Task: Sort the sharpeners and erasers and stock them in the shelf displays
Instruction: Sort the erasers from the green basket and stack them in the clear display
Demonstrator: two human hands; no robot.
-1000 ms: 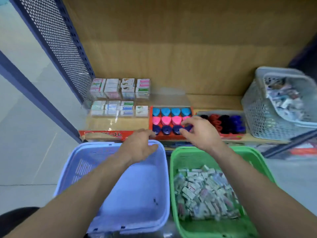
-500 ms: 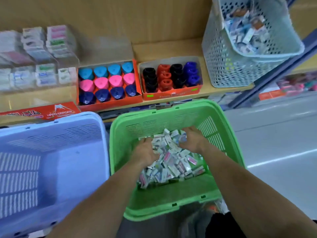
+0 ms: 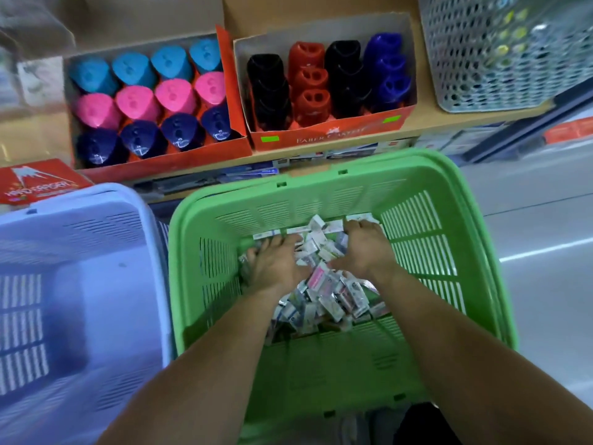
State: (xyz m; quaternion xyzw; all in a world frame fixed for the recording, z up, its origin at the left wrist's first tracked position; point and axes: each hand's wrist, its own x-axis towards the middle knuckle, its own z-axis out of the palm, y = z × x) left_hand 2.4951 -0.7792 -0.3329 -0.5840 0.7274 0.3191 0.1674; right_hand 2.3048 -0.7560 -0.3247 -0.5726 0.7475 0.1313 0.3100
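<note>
Digging into erasers (image 3: 324, 293), green basket (image 3: 321, 175) — left grip (image 3: 276, 264), right grip (image 3: 364, 248) buried, hold unclear; right near wall.

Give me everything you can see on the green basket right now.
The green basket is rectangular plastic with a thick rim and slotted walls, upright below the shelf edge, beside the lavender basket. A loose pile of small wrapped erasers lies on its floor. The left hand and right hand both dig into that pile, forearms crossing its near rim.
</note>
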